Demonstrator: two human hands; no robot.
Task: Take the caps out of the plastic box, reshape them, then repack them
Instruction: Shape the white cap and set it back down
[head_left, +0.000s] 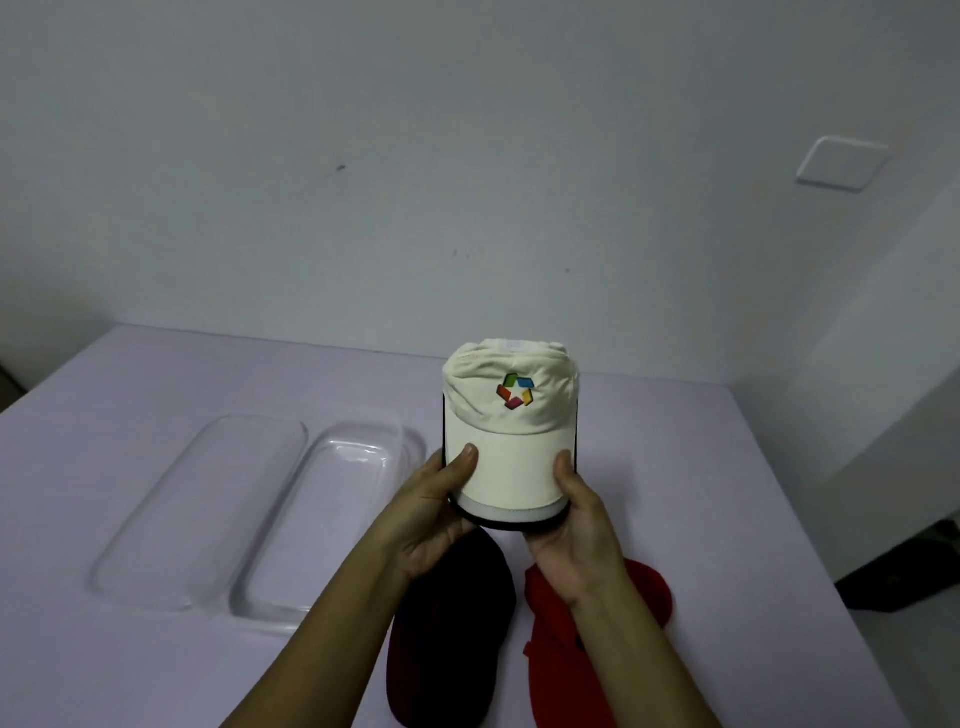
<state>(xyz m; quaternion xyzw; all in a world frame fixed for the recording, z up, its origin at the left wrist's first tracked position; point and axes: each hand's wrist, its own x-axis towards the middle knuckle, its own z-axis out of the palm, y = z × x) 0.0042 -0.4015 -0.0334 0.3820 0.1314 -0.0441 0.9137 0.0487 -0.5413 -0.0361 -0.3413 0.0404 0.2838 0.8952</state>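
Note:
I hold a cream cap (511, 431) with a multicoloured logo up above the table, its brim curved and pointing toward me. My left hand (441, 512) grips the brim's left edge and my right hand (576, 525) grips its right edge, thumbs on top. Below my hands a dark maroon cap (452, 634) and a red cap (576, 654) lie flat on the table, partly hidden by my arms. The clear plastic box (332, 519) stands to the left with nothing inside, and its clear lid (202, 509) lies beside it further left.
The lilac table (727, 493) reaches back to a white wall. Its right edge drops to a dark floor at the lower right. A white wall plate (841, 162) is at the upper right.

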